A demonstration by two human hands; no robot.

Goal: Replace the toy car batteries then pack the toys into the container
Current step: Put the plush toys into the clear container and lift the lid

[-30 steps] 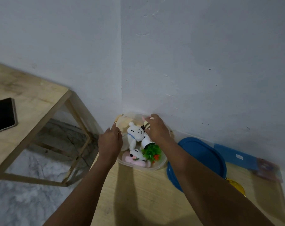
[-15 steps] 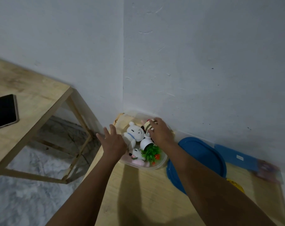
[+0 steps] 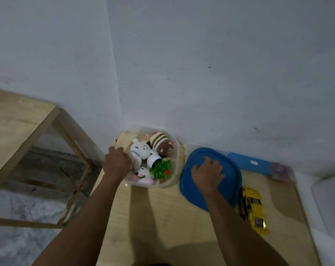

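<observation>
Pale grey walls meet in a corner above a light wooden tabletop (image 3: pixel 159 217).

- Clear plastic square container (image 3: pixel 157 186): stands at the tabletop's far left corner, uncovered. It holds a white plush animal (image 3: pixel 139 150), a cream-and-brown striped plush (image 3: pixel 162 144), a white pot with a green plastic plant (image 3: pixel 160 168) lying on its side, and a pink-and-white plush (image 3: pixel 145 174).
- Left hand (image 3: pixel 116 163): fingers curled over the container's left rim, gripping it.
- Round-cornered blue plastic lid (image 3: pixel 230 177): flat on the tabletop, just right of the container.
- Right hand (image 3: pixel 208 174): palm down on the lid, fingers slightly bent and resting on its surface.
- Shiny yellow toy car (image 3: pixel 254 208): on the tabletop outside the container, at the lid's right edge.
- Flat blue rectangular piece (image 3: pixel 247 163): by the wall, beyond the lid.
- Second wooden table (image 3: pixel 19 121): to the left, over a marbled floor (image 3: pixel 19 208).
</observation>
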